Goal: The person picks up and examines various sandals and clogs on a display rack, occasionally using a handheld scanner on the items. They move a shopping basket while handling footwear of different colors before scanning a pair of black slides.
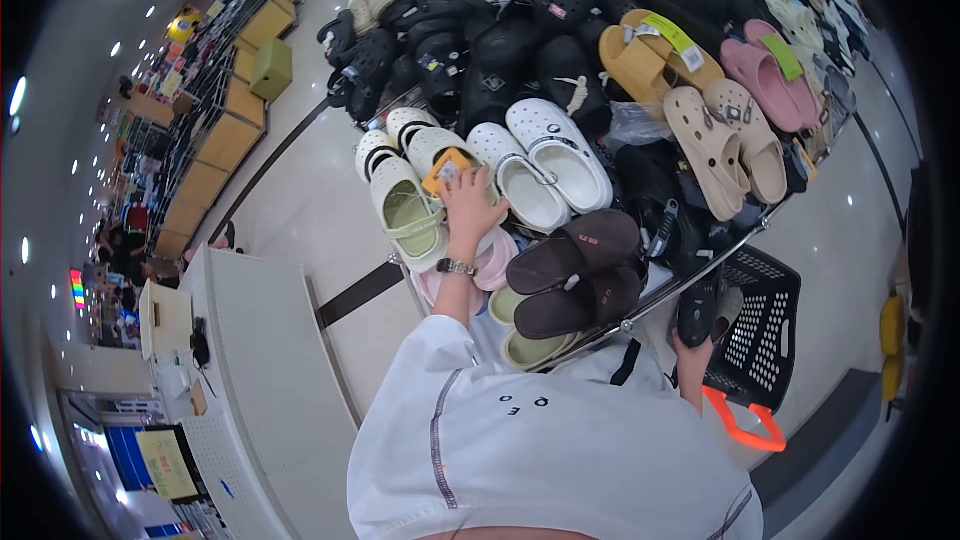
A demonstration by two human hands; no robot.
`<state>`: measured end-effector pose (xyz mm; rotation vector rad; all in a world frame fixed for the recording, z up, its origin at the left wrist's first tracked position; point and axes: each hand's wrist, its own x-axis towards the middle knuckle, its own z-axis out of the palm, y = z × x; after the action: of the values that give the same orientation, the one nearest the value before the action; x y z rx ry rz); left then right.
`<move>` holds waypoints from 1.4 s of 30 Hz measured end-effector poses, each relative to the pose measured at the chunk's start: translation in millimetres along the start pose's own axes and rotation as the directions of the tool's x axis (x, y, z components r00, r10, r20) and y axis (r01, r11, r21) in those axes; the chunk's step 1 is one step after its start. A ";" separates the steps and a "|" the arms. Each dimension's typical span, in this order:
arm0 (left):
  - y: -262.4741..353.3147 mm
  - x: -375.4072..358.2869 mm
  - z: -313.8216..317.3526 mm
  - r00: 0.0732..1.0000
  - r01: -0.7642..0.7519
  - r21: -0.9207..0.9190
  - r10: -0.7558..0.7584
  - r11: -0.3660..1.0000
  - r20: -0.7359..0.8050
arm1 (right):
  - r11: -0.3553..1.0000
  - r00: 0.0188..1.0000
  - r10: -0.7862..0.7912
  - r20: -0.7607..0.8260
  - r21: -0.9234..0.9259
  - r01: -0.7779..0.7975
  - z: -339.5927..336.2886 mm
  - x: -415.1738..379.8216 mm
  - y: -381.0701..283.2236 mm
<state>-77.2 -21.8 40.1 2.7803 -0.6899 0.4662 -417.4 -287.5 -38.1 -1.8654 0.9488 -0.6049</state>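
With left hand (472, 204) half open at the orange tag (446, 167), steady the clog (424, 144) beneath; with right hand (691, 358) closed around the black shoe (697, 314), avoid the basket (766, 332) beside it.

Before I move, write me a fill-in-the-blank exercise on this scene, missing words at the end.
The metal watch is on the ____ wrist.
One hand, the ____, holds a dark shoe.
The basket is coloured ____.
The slides just right of the beige clogs are ____.
Missing words: left; right; black; pink.
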 end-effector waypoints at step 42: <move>399.3 -131.4 85.6 0.380 -0.372 -0.790 0.856 0.488 0.350 | 0.542 0.294 0.425 -0.856 -0.020 -0.840 -242.3 -80.3 106.6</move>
<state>-360.6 -337.0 -25.4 1.8207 -1.8050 -0.7495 -679.3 -375.5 -25.6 -1.2657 2.5514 -0.6732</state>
